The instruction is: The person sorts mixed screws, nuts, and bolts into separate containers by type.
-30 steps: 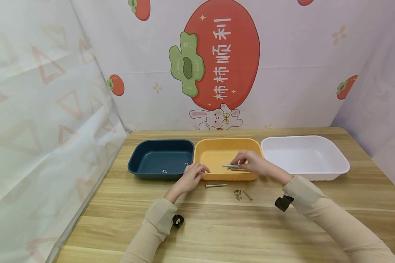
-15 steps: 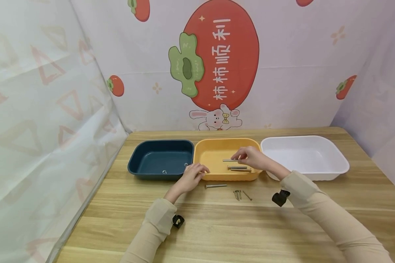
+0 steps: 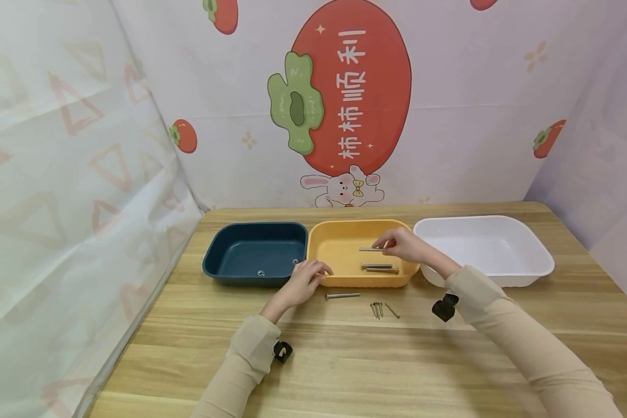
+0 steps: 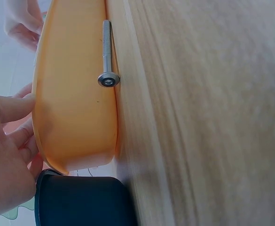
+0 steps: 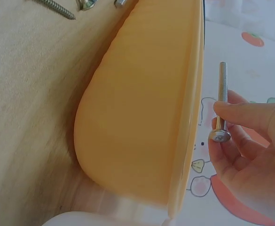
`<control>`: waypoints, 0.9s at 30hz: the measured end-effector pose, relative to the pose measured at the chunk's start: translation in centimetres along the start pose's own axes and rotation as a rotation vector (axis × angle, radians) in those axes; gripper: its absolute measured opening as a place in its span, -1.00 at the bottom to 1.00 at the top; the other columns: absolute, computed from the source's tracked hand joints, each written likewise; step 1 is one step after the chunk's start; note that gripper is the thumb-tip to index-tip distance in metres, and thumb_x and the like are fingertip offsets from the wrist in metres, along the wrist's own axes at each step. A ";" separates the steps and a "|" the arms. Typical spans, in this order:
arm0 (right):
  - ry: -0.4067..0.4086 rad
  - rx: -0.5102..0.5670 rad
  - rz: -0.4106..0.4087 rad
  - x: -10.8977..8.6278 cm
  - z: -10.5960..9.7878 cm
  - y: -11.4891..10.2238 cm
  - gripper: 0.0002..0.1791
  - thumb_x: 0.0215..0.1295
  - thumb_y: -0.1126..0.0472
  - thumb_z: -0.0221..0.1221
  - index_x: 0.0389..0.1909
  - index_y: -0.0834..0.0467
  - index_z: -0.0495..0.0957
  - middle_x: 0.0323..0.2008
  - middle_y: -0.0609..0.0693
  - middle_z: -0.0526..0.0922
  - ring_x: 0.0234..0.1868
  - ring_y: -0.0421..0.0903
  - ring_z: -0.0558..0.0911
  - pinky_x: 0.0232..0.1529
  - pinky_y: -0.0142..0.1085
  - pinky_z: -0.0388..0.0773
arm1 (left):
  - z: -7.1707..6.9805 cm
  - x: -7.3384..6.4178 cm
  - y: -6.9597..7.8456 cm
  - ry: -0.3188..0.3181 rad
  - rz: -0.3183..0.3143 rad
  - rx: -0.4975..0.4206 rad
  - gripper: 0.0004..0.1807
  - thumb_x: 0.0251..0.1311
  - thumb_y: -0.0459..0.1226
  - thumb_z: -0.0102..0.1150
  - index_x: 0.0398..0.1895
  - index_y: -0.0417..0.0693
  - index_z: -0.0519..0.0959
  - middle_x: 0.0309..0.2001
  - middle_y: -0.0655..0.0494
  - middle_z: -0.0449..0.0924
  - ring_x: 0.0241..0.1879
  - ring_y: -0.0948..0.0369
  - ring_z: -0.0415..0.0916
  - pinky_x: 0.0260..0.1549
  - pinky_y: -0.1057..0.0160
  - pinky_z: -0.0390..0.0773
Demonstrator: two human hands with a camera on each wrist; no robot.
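My right hand (image 3: 404, 245) pinches a silver bolt (image 5: 223, 96) between thumb and fingers above the yellow tray (image 3: 334, 247). In the right wrist view its shank points up and its round socket head down, just past the tray's rim. Two similar bolts (image 3: 378, 268) lie side by side in the tray under that hand. My left hand (image 3: 304, 281) rests at the tray's near left corner, fingers loosely bent over the rim; no finger shows against the outer wall in the left wrist view. Another bolt (image 4: 107, 56) lies on the table just outside the tray's near wall.
A dark blue tray (image 3: 256, 226) with two small nuts (image 3: 261, 273) stands left of the yellow one, a white tray (image 3: 480, 273) right of it. Several small screws (image 3: 378, 310) lie on the wooden table (image 3: 345, 371) in front. A printed cloth (image 3: 230, 168) hangs behind.
My right hand has lifted the bolt away from the two others in the yellow tray and moved it slightly towards the back. My left hand has stayed in place.
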State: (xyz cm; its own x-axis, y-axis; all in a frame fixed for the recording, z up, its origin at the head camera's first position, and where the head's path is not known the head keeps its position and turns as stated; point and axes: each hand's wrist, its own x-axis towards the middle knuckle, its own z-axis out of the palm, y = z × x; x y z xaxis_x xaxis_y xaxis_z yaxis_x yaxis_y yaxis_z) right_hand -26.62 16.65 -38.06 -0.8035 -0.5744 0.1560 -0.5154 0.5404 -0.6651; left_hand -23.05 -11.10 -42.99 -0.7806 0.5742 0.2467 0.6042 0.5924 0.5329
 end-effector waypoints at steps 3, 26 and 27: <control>-0.001 -0.005 0.011 0.3 -0.1 0.2 -0.80 0.02 0.55 0.11 -0.30 0.39 0.58 -0.36 0.21 0.60 -0.40 -0.01 0.57 -0.39 -0.29 0.51 | 0.0 0.0 0.0 0.003 0.001 -0.001 -0.87 0.17 -0.40 -0.01 -0.26 -0.06 0.51 -0.40 0.16 0.41 -0.26 0.17 0.31 -0.09 0.05 0.14; -0.017 -0.049 0.070 1.6 -0.2 1.3 -0.80 -0.01 0.53 0.12 -0.32 0.37 0.60 -0.42 0.20 0.61 -0.43 -0.04 0.55 -0.42 -0.29 0.48 | 0.0 -0.1 0.0 -0.001 -0.001 -0.008 -0.87 0.18 -0.40 -0.02 -0.26 -0.08 0.50 -0.37 0.14 0.42 -0.25 0.17 0.30 -0.09 0.05 0.13; -0.013 -0.050 0.073 1.6 -0.1 1.3 -0.80 -0.02 0.53 0.12 -0.33 0.37 0.60 -0.43 0.18 0.61 -0.43 -0.04 0.55 -0.42 -0.30 0.48 | 0.0 -0.1 0.0 0.000 -0.001 -0.009 -0.87 0.18 -0.40 -0.02 -0.26 -0.08 0.50 -0.36 0.13 0.42 -0.25 0.16 0.30 -0.09 0.05 0.13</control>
State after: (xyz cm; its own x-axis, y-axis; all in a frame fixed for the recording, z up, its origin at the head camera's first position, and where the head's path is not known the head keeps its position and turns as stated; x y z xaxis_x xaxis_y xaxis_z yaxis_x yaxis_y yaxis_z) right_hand -28.65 16.54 -38.60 -0.8355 -0.5405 0.0990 -0.4705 0.6108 -0.6368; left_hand -23.02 -11.14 -43.06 -0.7814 0.5735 0.2460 0.6018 0.5882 0.5403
